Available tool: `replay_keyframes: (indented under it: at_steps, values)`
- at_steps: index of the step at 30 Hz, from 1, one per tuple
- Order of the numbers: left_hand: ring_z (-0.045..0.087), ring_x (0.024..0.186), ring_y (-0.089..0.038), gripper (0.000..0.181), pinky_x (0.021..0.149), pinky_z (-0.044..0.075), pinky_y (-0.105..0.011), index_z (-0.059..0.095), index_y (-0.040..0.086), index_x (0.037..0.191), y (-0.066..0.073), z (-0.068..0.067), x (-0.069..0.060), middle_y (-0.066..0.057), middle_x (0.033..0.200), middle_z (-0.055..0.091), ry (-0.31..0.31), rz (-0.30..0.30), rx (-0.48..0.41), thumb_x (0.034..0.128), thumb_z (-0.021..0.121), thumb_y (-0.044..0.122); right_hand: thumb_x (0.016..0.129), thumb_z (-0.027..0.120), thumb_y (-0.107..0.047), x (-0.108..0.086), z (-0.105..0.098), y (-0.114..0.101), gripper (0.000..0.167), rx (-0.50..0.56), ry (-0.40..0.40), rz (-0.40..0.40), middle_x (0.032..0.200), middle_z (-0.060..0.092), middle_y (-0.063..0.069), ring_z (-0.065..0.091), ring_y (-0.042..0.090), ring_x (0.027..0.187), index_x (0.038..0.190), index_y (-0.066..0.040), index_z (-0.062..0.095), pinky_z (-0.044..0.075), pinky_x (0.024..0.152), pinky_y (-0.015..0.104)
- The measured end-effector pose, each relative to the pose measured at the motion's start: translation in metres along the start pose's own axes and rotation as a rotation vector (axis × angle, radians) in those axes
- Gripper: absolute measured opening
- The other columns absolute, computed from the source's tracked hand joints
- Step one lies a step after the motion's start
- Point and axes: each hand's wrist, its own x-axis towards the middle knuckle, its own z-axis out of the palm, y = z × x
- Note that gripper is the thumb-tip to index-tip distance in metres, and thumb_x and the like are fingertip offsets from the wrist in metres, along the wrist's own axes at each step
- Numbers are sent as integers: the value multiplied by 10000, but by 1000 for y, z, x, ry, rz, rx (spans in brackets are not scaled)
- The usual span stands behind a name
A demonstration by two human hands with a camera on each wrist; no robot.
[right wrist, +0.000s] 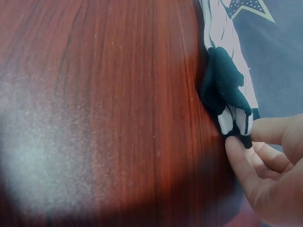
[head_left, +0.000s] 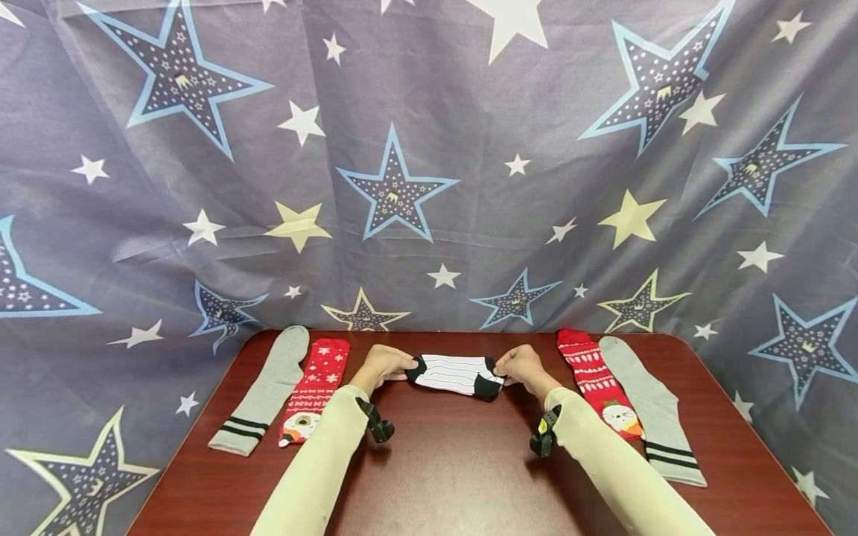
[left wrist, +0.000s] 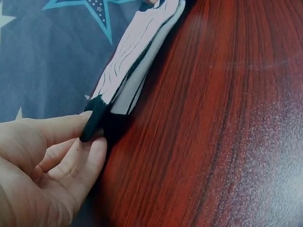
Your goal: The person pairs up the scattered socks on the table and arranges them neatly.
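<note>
Out at the far middle of the table, in front of the curtain, the white striped sock (head_left: pixel 449 374) is held lengthwise between the person's 2 hands. The left hand (head_left: pixel 385 365) pinches its black end between thumb and fingers; the right hand (head_left: pixel 525 368) pinches the opposite end, next to the dark heel patch. From the left wrist view I make out at least 2 layers, though from here I can't say whether that is 1 sock or a pair laid together.

I'd judge the step in hand to be holding the piece straight by its ends. The next move seems to call for even tension and matched pinches, so the layers don't slide apart.

Beyond the left arm lie a red patterned sock (head_left: pixel 320 383) and, outside it, a grey sock (head_left: pixel 268 391) with 2 black bands. Beyond the right arm lie another red sock (head_left: pixel 590 366) and another grey one (head_left: pixel 646 394), again outermost. All 4 rest on the reddish wooden table (head_left: pixel 445 469); behind hangs a star-printed curtain (head_left: pixel 489 246).
</note>
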Motion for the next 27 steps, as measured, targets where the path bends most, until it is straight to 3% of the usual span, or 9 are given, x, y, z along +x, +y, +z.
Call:
replay_keyframes:
  at_steps: [13,20,27]
  values:
    - [729,724,-116,306,641,633,-276,740,-106,1062,1,3,-3,-135,911,786,9,10,18,769,812,-56,789,710,116,-5,-1,0,68,-5,18,-15,709,672,73,611,115,612,856,125,697,630,602,333]
    - [713,692,-112,275,625,628,-265,753,-91,1039,5,2,-5,-131,901,787,22,-6,7,771,811,-66,794,706,117,-5,0,-2,58,-29,35,-22,775,703,149,591,102,587,852,112,711,621,584,312]
    - [688,668,-107,237,586,614,-248,744,-109,1011,5,6,-9,-95,816,767,49,16,26,786,799,-62,815,703,89,-6,1,-1,101,-42,47,-24,764,684,73,587,92,587,905,128,724,620,587,305]
